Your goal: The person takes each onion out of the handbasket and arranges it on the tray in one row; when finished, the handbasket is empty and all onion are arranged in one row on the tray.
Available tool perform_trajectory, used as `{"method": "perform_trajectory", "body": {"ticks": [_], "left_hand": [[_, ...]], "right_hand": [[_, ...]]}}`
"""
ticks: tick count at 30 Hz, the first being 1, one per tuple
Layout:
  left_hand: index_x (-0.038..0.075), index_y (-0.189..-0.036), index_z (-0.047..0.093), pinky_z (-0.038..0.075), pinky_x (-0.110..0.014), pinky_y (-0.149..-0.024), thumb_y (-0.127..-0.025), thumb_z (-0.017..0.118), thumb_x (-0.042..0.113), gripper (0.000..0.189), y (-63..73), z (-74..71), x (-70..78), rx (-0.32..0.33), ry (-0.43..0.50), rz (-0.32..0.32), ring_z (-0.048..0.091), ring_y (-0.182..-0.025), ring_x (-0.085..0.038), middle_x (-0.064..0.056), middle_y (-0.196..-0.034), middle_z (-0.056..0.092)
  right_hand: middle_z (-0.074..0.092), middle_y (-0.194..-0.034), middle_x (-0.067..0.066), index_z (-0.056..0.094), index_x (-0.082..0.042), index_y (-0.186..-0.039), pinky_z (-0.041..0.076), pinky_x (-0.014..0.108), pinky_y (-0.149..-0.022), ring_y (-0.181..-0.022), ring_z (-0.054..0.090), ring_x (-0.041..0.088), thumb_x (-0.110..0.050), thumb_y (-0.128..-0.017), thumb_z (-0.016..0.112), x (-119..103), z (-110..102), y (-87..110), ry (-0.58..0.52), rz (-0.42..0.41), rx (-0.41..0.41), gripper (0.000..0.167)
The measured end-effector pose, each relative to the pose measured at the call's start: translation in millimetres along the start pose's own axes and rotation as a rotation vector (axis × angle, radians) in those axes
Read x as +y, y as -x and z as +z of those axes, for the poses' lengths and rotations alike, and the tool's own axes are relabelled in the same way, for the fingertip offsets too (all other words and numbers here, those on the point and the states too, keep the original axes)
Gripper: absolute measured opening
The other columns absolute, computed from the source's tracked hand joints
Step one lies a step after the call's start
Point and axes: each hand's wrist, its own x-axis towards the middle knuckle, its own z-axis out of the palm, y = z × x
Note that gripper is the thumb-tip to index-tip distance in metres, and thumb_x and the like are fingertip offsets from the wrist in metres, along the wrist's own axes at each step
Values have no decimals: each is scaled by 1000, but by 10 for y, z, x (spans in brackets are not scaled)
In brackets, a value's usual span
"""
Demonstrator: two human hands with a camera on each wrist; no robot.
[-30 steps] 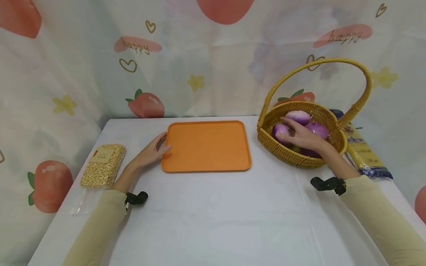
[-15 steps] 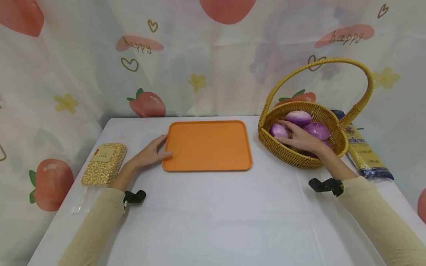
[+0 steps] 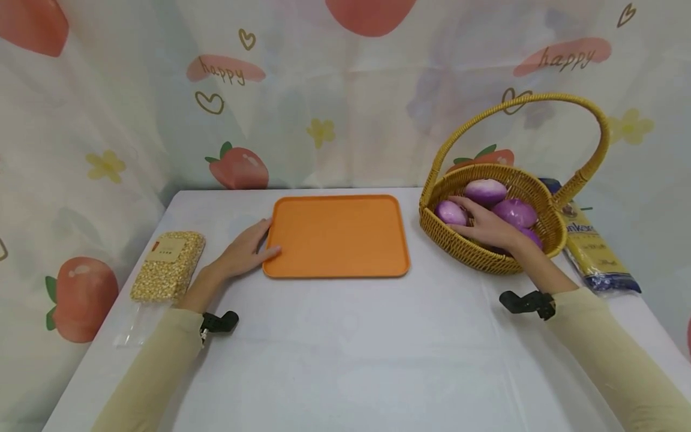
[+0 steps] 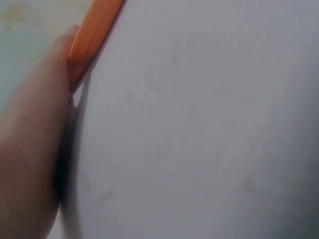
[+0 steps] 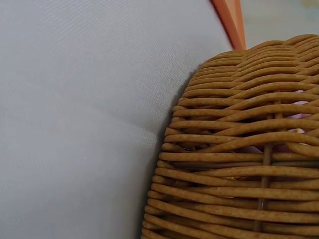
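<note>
In the head view my left hand [image 3: 243,249] rests against the left edge of an orange tray [image 3: 337,237], its thumb lying over the rim and its other fingers stretched along the side. The left wrist view shows that hand beside the tray's edge [image 4: 94,42]. My right hand [image 3: 488,225] reaches into a yellow wicker basket [image 3: 464,255] and grips a purple onion [image 3: 451,212] between thumb and fingers. Several more onions, such as a pale purple one [image 3: 486,192], lie behind and beside it. Basket weave [image 5: 239,149] hides the right hand in the right wrist view.
A bag of yellow grains [image 3: 167,267] lies at the left of the white table [image 3: 345,354]. Behind the basket's right side lies a yellow and blue packet [image 3: 596,249]. The basket's tall handle [image 3: 561,99] arches above the right hand. A printed curtain [image 3: 372,108] backs the table.
My right hand has closed round the left onion and shifted slightly left with it inside the basket. The left thumb has slid a little further over the tray's rim.
</note>
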Motion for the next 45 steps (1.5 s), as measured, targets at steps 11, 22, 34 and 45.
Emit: {"method": "perform_trajectory", "body": {"ticks": [11, 22, 34, 45], "left_hand": [[11, -157, 15, 19, -53, -121, -97, 49, 50, 79, 11, 5, 11, 29, -73, 7, 21, -149, -35, -16, -162, 21], [10, -157, 14, 15, -49, -123, -98, 48, 47, 76, -35, 29, 64, 26, -56, 1, 19, -151, -33, -16, -162, 20], [15, -157, 18, 15, -50, -123, -98, 47, 48, 73, -14, 66, 76, 60, -29, -27, 20, -150, -32, -13, -162, 23], [16, -156, 19, 16, -53, -122, -97, 47, 52, 74, 69, 102, 20, 83, -19, -60, 22, -150, -33, -12, -161, 25]], "right_hand": [[31, -152, 25, 23, -6, -152, 30, 66, -110, -138, 34, 45, -32, -95, 60, -24, -50, -12, -4, 0, 28, 73], [35, -149, 25, 27, -5, -151, 35, 66, -107, -130, 41, 43, -39, -94, 61, 23, -87, -5, -1, 43, 55, 75], [35, -150, 24, 28, -7, -151, 33, 65, -109, -134, 39, 43, -42, -93, 62, 9, -78, 7, -36, 53, 99, 76], [35, -150, 23, 29, -8, -151, 35, 64, -108, -132, 40, 41, -41, -92, 63, -30, -45, -18, -76, 55, 123, 75]]}}
